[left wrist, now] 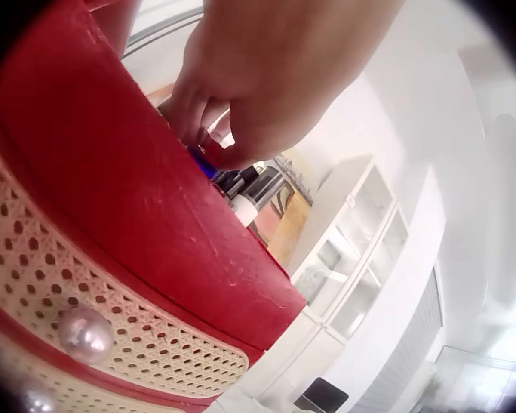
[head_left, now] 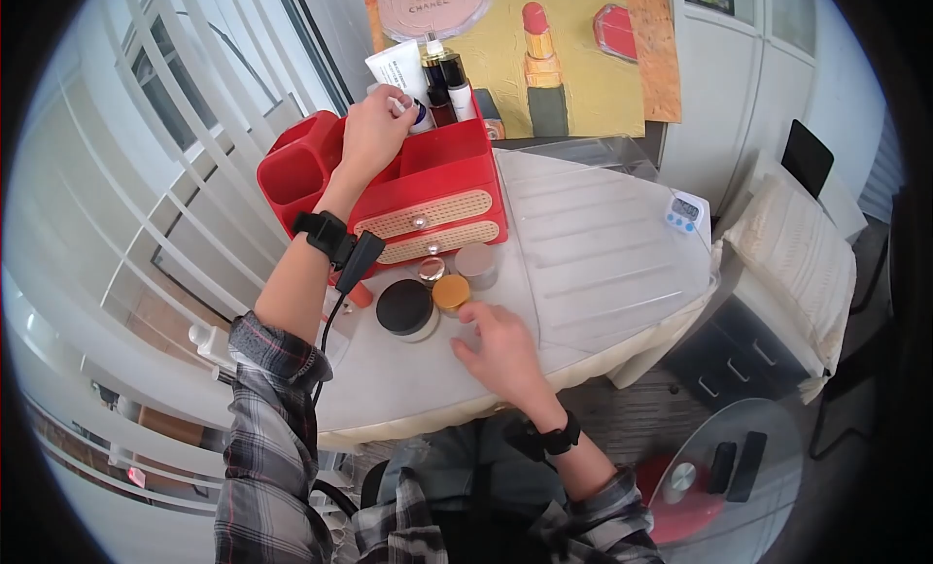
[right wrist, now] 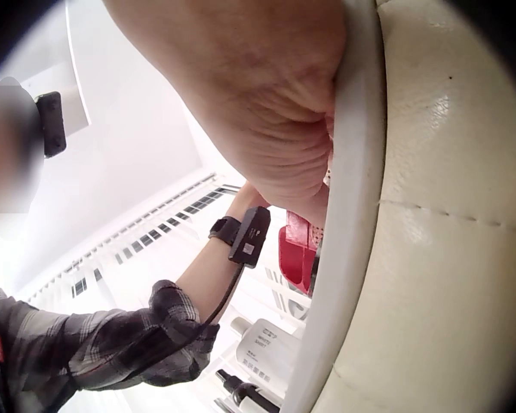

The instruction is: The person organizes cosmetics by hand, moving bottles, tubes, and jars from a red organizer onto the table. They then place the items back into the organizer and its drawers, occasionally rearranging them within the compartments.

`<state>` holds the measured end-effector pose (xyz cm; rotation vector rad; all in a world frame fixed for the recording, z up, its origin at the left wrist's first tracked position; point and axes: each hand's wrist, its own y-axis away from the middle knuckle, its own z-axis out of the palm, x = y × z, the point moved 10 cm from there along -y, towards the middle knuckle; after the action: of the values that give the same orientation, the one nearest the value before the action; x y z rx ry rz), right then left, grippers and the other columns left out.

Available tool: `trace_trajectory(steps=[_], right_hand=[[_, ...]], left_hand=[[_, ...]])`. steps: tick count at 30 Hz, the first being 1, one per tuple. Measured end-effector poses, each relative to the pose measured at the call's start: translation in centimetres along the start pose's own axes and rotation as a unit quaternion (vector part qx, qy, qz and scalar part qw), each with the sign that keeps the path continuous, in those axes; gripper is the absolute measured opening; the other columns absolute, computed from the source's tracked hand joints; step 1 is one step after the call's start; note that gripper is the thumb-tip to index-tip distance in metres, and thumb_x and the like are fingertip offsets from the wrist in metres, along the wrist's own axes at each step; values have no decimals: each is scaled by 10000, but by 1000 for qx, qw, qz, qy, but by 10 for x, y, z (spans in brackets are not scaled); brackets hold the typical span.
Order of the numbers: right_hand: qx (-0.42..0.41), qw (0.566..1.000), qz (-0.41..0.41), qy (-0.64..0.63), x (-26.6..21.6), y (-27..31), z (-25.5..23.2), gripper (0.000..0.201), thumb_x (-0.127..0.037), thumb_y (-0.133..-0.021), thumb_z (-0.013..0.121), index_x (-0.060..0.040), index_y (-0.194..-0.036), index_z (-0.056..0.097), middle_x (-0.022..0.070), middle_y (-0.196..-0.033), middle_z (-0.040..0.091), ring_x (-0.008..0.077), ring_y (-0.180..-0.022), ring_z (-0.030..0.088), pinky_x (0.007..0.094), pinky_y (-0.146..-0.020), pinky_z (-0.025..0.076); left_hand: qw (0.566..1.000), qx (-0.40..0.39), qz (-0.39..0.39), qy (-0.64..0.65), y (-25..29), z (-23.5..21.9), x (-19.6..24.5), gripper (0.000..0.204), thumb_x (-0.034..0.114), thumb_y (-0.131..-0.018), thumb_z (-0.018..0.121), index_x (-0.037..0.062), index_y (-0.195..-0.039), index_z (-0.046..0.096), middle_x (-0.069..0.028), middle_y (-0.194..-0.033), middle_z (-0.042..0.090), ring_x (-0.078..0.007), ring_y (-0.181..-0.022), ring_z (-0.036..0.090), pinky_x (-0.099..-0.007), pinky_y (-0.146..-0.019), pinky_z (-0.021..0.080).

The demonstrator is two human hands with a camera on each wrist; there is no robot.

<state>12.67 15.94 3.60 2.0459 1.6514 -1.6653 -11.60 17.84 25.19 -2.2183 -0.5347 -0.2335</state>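
Note:
My left hand (head_left: pixel 377 132) reaches into the back of a red organizer (head_left: pixel 449 182), its thumb and fingers pinching a small blue and white container (head_left: pixel 420 115) partly hidden by the hand. Just behind stand a white tube (head_left: pixel 398 68), a dark dropper bottle (head_left: pixel 434 78) and a black-capped bottle (head_left: pixel 457 86). My right hand (head_left: pixel 501 350) is low over the tabletop with its fingers loosely bent, fingertips close to a gold-lidded jar (head_left: pixel 451 293). Around that jar sit a black-lidded jar (head_left: pixel 405 307), a small rose-gold-lidded jar (head_left: pixel 431 270) and a pale-lidded jar (head_left: pixel 475 263).
Two woven-front drawers with pearl knobs (left wrist: pixel 86 334) form the organizer's front. A clear ridged sheet (head_left: pixel 612 263) covers the table's right side, with a white timer (head_left: pixel 685 212) at its edge. A makeup painting (head_left: pixel 583 78) stands behind. White railings (head_left: pixel 175 175) run along the left.

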Motion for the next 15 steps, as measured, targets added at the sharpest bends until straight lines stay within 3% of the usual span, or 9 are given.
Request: trace_trajectory(steps=[4,7,15], right_hand=[[1,1000,-7,-13,-2,-1,-2,324,-113,-804,789,-53,-1066,607,137,-959,677,317,-787,662,443,-732,538],[3,1000,-11,-12,-2,-1,-3,311,-114,-806,787,-54,-1051,606,131,-946,676,312,-781,660,443,-724,533],[1,1000,-13,-7,-3,-1,-2,297,-118,-810,783,-55,-1040,605,124,-932,678,309,-784,655,445,-728,522]], left_hand=[[999,-21,-6,-33,-3,14,-7,270,231,-875,736,10,-1027,702,-211,-851,745,-372,-841,737,-463,-798,577],[995,-14,-15,-98,-6,21,-12,401,303,-866,753,18,-1140,681,-208,-881,743,-344,-886,741,-421,-835,570],[993,-29,-28,-108,-9,28,-18,469,331,-868,753,10,-1195,652,-233,-963,745,-387,-938,733,-450,-862,566]])
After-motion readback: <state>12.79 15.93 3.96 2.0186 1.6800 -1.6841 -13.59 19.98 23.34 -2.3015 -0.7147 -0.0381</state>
